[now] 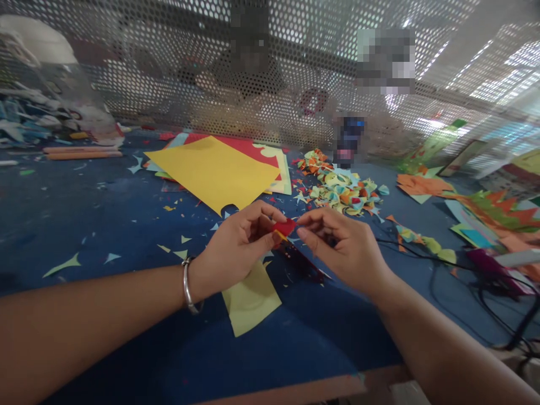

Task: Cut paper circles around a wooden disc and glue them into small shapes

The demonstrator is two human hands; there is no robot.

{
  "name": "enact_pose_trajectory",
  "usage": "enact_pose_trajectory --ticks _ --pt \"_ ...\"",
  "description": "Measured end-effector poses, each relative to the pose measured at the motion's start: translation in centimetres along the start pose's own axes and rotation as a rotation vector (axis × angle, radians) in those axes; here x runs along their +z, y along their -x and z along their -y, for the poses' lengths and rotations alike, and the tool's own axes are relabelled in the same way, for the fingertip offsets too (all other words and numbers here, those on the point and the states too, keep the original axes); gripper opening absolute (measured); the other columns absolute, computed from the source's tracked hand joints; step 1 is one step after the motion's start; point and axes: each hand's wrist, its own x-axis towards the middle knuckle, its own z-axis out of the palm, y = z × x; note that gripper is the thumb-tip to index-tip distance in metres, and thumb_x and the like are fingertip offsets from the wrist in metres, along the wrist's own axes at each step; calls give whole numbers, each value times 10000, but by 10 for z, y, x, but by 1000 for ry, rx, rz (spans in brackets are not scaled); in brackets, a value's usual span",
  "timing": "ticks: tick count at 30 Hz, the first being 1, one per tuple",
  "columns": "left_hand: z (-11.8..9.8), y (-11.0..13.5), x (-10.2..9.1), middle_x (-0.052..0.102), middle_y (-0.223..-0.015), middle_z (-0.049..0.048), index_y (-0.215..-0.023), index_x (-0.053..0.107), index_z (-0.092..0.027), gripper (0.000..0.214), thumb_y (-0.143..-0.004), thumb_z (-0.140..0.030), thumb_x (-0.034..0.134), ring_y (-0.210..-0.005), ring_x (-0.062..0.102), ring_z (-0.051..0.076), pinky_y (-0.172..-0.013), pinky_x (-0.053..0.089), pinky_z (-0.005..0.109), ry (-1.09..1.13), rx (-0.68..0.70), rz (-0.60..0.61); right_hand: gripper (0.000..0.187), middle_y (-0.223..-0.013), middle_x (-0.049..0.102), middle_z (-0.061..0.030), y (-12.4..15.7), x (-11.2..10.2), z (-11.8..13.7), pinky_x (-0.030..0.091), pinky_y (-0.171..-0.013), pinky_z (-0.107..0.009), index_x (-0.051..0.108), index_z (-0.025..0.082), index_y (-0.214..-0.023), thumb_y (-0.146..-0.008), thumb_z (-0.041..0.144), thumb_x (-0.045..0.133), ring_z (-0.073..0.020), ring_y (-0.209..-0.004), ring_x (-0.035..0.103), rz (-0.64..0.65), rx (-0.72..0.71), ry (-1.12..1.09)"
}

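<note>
My left hand [240, 242] wears a silver bangle and pinches a small piece of red paper [286, 227] with a yellow strip [280, 235] along its lower edge. Close to the right side of that piece is my right hand [343, 242], its thumb and index fingertips almost together and the other fingers curled. Whatever lies between those fingertips is too small to tell. Beneath the hands rests a dark, shiny flat object [304, 263], partly hidden. A pale yellow paper piece [253, 304] lies below my left hand.
Large yellow paper [215, 171] lies over red and other sheets on the blue table [105, 214]. Behind the right hand is a heap of small colourful paper pieces [343, 191]. Black cables [447, 264] run at right. People sit beyond a perforated metal screen [169, 73].
</note>
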Motion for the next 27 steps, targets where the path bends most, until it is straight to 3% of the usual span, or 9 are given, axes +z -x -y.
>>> enact_pose_trajectory --ticks 4,6,10,13,20,27 --pt "0 -1 -3 658 -849 18 -989 563 -191 167 -873 -263 659 -749 592 130 -707 485 280 -19 -20 -37 123 -766 678 1 -7 -28 -9 455 -581 -240 669 201 -976 -890 275 620 -109 -590 603 36 9 346" --pt "2 -1 -4 649 -836 11 -991 562 -197 150 -878 -246 646 -735 583 125 -701 480 277 -44 -15 -49 134 -788 700 -9 -7 -47 -20 456 -599 -270 669 213 -970 -884 281 593 -132 -596 617 107 80 507" --pt "6 -4 -8 632 -840 5 -1021 567 -212 159 -879 -219 637 -744 594 124 -705 488 281 -64 8 -56 210 -993 728 -71 2 -73 -48 500 -753 -376 679 222 -1016 -842 253 565 -248 -851 684 223 158 757" --pt "7 -5 -8 618 -791 -7 -1003 569 -215 151 -871 -221 642 -721 596 122 -681 491 273 -69 20 -68 321 -1107 712 -123 6 -76 -61 478 -910 -446 665 183 -1088 -780 197 577 -320 -1067 648 319 123 792" --pt "6 -6 -8 631 -806 1 -997 565 -206 154 -871 -235 648 -717 598 121 -684 498 276 -69 15 -56 489 -1124 725 -140 0 -72 -65 494 -864 -397 586 158 -1256 -767 176 576 -307 -1054 674 365 187 778" --pt "6 -6 -8 618 -782 -9 -995 568 -210 162 -857 -223 651 -710 599 120 -689 507 270 -82 4 -72 317 -1053 708 -108 2 -73 -60 504 -809 -362 628 178 -1061 -749 210 586 -236 -858 675 369 165 742"
